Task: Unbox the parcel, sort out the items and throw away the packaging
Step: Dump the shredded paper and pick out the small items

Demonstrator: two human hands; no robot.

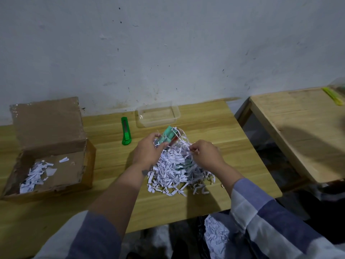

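Observation:
A heap of white shredded paper [174,171] lies on the wooden table [214,131], right of the middle. My left hand [148,149] grips a small teal packet [166,136] lifted above the heap's far edge, with strips still clinging to it. My right hand [206,155] pinches strands of the shreds at the heap's right side. Another teal item [187,163] shows partly buried in the paper. The open cardboard box [74,146] stands at the left with a few shreds [34,176] left inside.
A green utility knife [126,130] lies behind my left hand. A clear plastic container [157,115] stands by the wall. A second wooden table [298,128] is to the right, across a gap. More shredded paper [216,238] sits in a dark bag below the table's front edge.

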